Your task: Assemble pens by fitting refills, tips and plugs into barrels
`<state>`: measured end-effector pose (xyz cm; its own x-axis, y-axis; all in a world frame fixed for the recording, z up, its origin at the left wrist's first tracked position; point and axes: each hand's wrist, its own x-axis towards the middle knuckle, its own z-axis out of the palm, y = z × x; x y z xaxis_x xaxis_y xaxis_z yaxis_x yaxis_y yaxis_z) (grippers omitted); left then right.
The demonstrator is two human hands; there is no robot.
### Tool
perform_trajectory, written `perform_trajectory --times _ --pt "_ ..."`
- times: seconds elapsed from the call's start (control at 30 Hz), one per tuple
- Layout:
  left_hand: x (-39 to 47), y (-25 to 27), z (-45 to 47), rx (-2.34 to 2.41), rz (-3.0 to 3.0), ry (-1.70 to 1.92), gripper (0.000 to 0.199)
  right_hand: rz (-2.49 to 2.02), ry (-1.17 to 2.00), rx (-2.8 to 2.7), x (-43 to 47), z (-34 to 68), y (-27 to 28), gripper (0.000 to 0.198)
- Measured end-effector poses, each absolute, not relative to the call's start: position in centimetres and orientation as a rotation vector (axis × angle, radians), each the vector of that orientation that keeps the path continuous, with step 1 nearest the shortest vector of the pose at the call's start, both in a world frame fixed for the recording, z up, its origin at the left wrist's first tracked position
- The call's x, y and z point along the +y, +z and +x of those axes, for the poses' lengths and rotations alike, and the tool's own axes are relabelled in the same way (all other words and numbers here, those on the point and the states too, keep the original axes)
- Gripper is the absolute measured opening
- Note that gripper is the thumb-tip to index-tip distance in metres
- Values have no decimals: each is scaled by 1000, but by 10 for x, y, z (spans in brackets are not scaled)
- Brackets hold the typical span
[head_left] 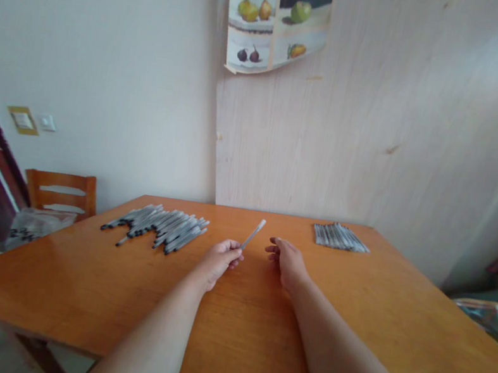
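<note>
Over the middle of the table, my left hand [222, 260] pinches a slim clear pen [253, 233] near its lower end, its pale tip pointing up and to the right. My right hand [284, 261] is a short way to the right of the pen, fingers apart and with nothing visible in them. A spread pile of clear pens with black ends [160, 225] lies on the table left of my left hand. Farther back on the right, a neater row of similar pens [340, 236] lies side by side.
The wooden table [249, 347] reaches back to the wall. A wooden chair [62, 192] stands at the left edge, with a clear plastic bag [42, 224] holding dark-ended items beside it. Fruit pictures [276, 30] hang on the wall. A bag [491, 316] sits at far right.
</note>
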<state>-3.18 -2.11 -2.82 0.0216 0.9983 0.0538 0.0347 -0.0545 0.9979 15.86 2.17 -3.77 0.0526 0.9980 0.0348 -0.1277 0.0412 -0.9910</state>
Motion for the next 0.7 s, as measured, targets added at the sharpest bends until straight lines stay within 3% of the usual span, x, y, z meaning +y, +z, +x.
perform_trajectory --times 0.17,0.33,0.5,0.7 --pt "-24 -27 -29 1208 1352 1203 20 -965 1417 -928 23 165 -32 40" --pt "-24 -27 -29 1220 1352 1201 17 -865 1414 -923 21 163 -33 30" --pt "-22 -23 -32 1002 1029 1379 17 -848 1436 -911 19 160 -38 23" --pt "-18 -16 -37 780 711 1533 16 -860 1449 -1075 11 152 -38 27"
